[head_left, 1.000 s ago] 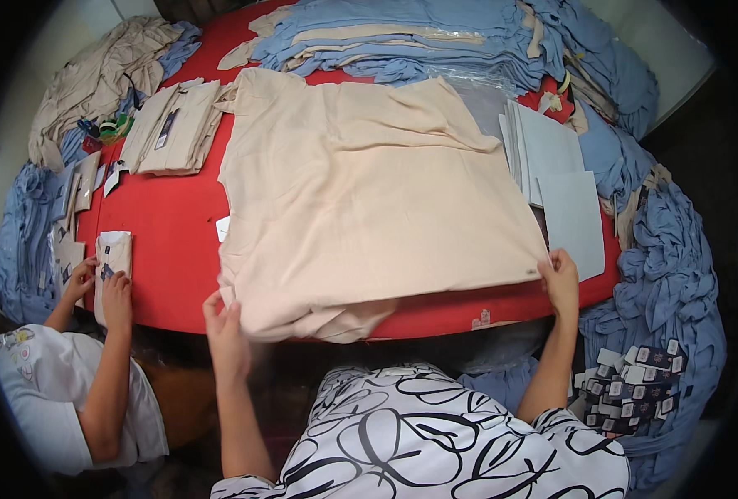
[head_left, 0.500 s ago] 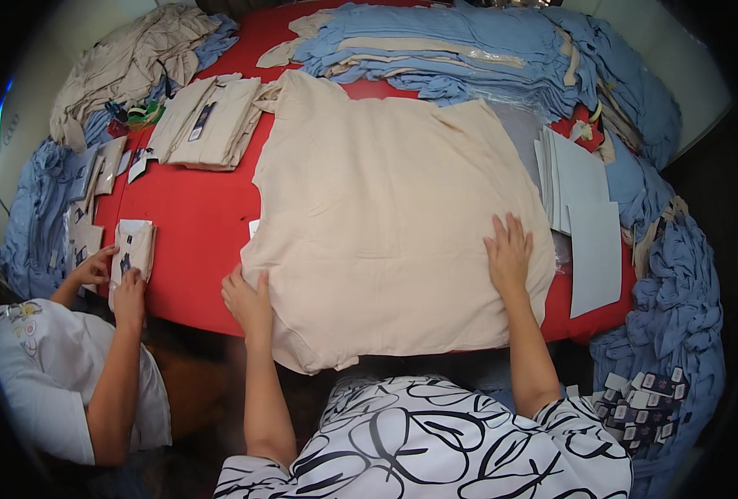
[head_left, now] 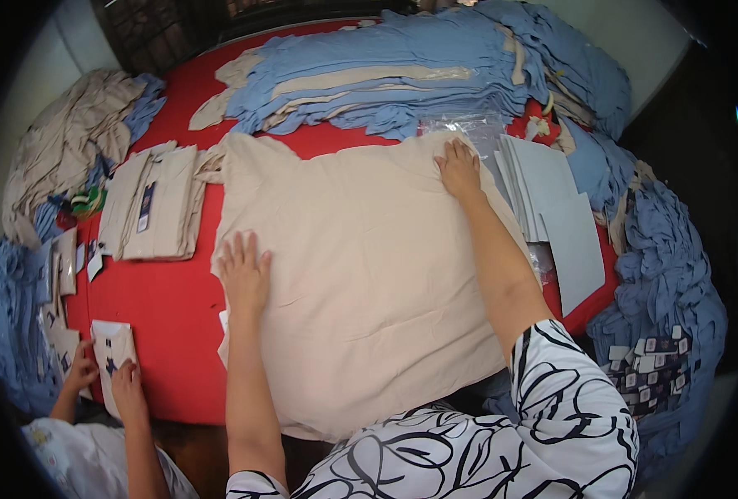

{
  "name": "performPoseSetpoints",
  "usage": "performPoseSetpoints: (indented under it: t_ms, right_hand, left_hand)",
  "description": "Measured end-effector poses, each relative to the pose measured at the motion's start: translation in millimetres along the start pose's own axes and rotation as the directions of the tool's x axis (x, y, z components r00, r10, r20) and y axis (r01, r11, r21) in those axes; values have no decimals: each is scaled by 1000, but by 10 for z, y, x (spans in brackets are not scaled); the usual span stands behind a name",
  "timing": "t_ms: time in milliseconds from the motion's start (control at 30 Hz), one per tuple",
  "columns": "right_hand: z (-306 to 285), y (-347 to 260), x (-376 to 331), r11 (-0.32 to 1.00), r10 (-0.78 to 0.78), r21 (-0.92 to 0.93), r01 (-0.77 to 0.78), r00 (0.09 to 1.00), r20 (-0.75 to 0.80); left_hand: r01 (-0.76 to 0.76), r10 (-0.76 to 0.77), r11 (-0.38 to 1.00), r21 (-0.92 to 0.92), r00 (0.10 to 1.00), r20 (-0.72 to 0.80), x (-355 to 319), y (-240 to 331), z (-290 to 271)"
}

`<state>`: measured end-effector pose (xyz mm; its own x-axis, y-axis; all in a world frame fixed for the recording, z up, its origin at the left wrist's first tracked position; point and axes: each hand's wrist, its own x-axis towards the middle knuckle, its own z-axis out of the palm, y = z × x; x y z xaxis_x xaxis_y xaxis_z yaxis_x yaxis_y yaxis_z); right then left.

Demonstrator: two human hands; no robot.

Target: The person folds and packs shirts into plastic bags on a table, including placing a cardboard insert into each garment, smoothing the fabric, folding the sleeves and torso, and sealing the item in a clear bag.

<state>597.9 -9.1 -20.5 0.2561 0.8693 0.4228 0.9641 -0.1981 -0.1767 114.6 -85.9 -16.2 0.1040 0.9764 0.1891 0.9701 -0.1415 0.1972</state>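
Note:
A beige garment [head_left: 369,274] lies spread out in front of me, its near edge hanging over the table's front. My left hand [head_left: 245,268] rests flat on its left side, fingers stretched and apart. At the garment's far right corner, my right hand [head_left: 460,169] lies on the cloth with its fingers spread. Neither hand grips anything that I can see. The fabric shows light creases near the middle and lower right.
A red-covered table [head_left: 161,308] bears folded beige garments [head_left: 154,204] at left, blue garments [head_left: 369,83] behind and pale boards [head_left: 543,187] at right. A co-worker's hands [head_left: 128,387] handle a small folded garment [head_left: 113,341]. Tags [head_left: 647,370] lie on blue cloth.
Both my hands have slid away from me over the garment, the right one to its far right corner. My left hand has moved from the garment's near left edge onto its surface.

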Motion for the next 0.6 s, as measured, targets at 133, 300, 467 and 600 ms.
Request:
performPoseSetpoints:
  t_ms: [133,300,467,600]
  right_hand:
    - [-294,505,182,980,182,-91,-180,983,22]
    - [-1186,576,-125,978,127,160,-132,991,44]
    - [-1825,1564,-1865,665,726,-420,-618,667,169]
    - [-1599,2254,-2365,836,529,-170,-521,848,0]
  left_hand:
    - [44,-48,996,72,997,59,350,67,35]
    - [68,-73,993,93,996,55,230,-34,-39]
    - [50,-52,996,78,998,29,349,45,-79]
    - [12,-78,919,-394,985,-152,132,-296,-148]
